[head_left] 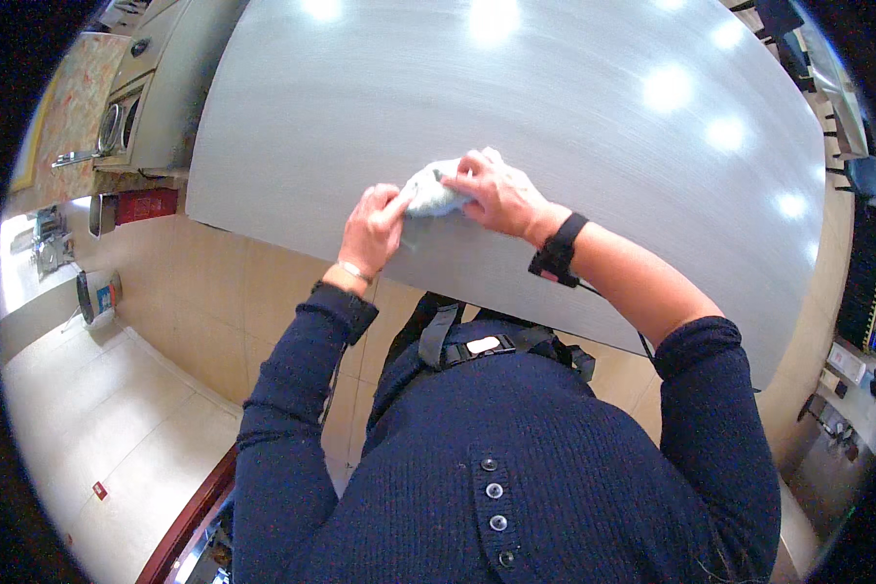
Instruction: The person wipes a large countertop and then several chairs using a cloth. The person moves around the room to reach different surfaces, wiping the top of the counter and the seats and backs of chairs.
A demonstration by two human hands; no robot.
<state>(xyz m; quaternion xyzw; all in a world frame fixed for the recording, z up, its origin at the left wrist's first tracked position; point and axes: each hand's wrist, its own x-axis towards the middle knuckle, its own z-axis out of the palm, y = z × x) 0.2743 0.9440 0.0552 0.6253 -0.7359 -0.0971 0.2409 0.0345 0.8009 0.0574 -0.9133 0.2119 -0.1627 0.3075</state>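
Observation:
A pale, bunched cloth (432,191) is held just above the grey tabletop (299,146), near its front edge. My left hand (374,226) pinches the cloth's left end between thumb and fingers. On the other side, my right hand (500,190) grips the right end, its fingers curled over the fabric. Part of the cloth is hidden under the right-hand fingers. Whether its underside touches the table I cannot tell. A black strap with a small device (557,252) sits on my right wrist, and a pale bracelet (354,271) circles the left one.
Beyond the table's left side stand a cabinet (168,95) and a patterned countertop (73,95). Below it is a red container (146,206). A bin (101,297) stands on the floor further left. Ceiling lights reflect off the tabletop. A thin cable (646,347) trails by my right forearm.

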